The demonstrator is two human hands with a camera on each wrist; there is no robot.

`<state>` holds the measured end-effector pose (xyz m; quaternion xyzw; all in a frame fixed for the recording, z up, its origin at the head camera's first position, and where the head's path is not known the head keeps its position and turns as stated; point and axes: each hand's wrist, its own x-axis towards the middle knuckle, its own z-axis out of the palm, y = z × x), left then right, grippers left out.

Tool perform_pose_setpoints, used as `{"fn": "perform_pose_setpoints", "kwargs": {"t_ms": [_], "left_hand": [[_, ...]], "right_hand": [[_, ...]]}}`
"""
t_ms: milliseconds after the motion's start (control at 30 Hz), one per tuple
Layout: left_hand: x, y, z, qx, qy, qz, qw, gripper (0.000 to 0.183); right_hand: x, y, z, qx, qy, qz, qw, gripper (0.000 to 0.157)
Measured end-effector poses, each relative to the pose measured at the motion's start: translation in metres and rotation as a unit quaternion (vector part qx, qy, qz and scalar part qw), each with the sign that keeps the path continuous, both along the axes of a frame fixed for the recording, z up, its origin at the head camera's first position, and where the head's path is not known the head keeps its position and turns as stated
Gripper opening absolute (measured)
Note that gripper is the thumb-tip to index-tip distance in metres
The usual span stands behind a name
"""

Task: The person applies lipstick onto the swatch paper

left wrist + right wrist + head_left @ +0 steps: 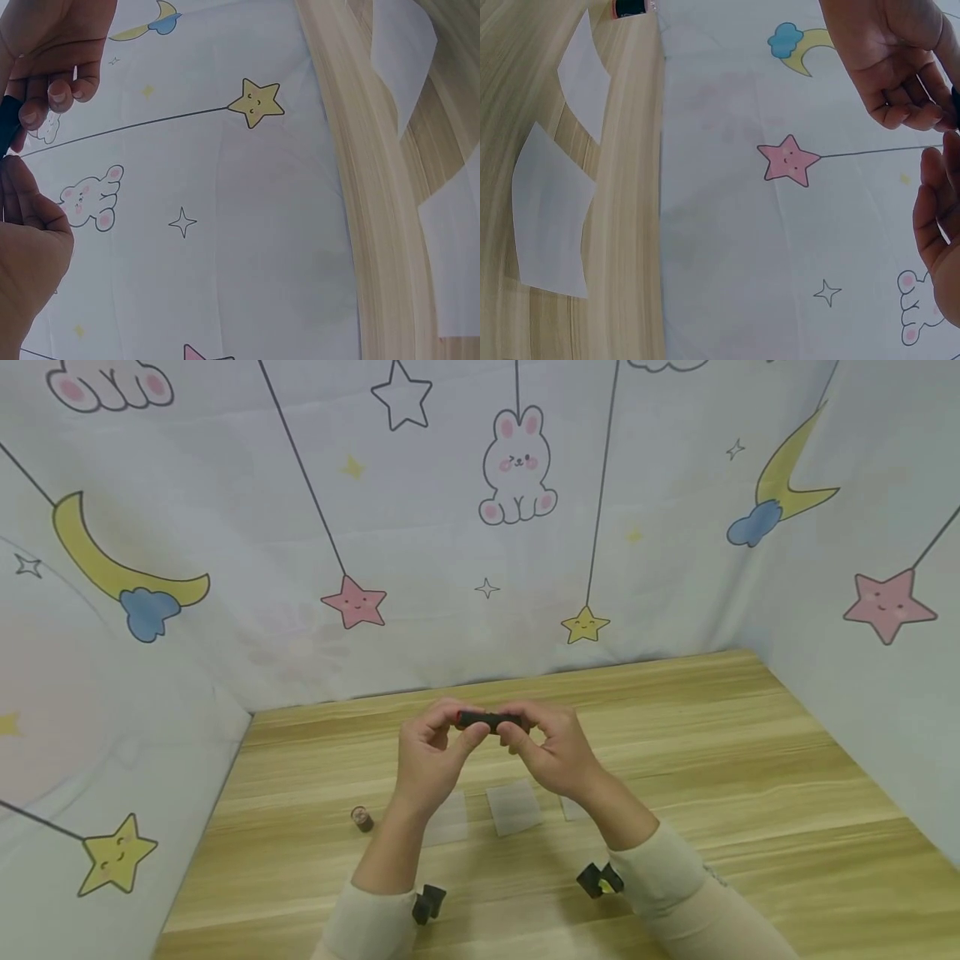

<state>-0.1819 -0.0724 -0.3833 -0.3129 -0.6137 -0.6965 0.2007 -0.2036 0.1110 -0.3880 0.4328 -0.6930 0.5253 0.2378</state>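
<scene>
Raised over the table, a short black tube (480,718) with a red end lies level between both hands. The left hand (427,756) pinches its red end between thumb and fingers. At the other end, the right hand (558,747) grips it the same way, covering that tip. Both thumbs face the head camera and stand close together near the tube's middle. In the left wrist view, only a dark piece of the tube (9,124) shows at the left edge, between the curled fingertips.
Small white sheets of paper (513,807) lie in a row on the wooden table (750,793) below the hands. A small dark cylinder (362,819) with a pinkish top stands left of them. Behind hangs a printed cloth (450,543). Black devices (429,904) sit by the wrists.
</scene>
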Motion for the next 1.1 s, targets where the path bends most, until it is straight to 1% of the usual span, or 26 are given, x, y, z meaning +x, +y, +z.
{"fn": "perform_pose_setpoints", "kwargs": {"t_ms": [267, 400, 500, 700, 933, 1100], "left_hand": [[0.0, -0.003, -0.003, -0.003, -0.004, 0.0, 1.0, 0.035], [0.001, -0.004, -0.005, -0.006, -0.007, -0.006, 0.9999, 0.034], [0.001, -0.005, -0.005, -0.009, -0.006, -0.011, 0.9999, 0.036], [0.001, -0.006, -0.007, -0.015, -0.006, -0.015, 0.9998, 0.043], [0.005, -0.008, -0.008, -0.025, -0.024, -0.016, 0.9993, 0.035], [0.007, -0.009, -0.008, -0.031, -0.033, -0.019, 0.9988, 0.034]], "right_hand": [[0.002, -0.001, -0.002, 0.002, -0.035, 0.018, 0.999, 0.036], [0.005, -0.001, -0.002, 0.002, -0.051, 0.023, 0.998, 0.033], [0.006, -0.002, -0.003, 0.004, -0.062, 0.024, 0.998, 0.031], [0.008, -0.003, -0.004, 0.005, -0.102, 0.028, 0.994, 0.033], [0.01, -0.003, -0.004, 0.014, -0.159, 0.037, 0.986, 0.039], [0.011, -0.002, -0.004, 0.019, -0.188, 0.049, 0.981, 0.042]]}}
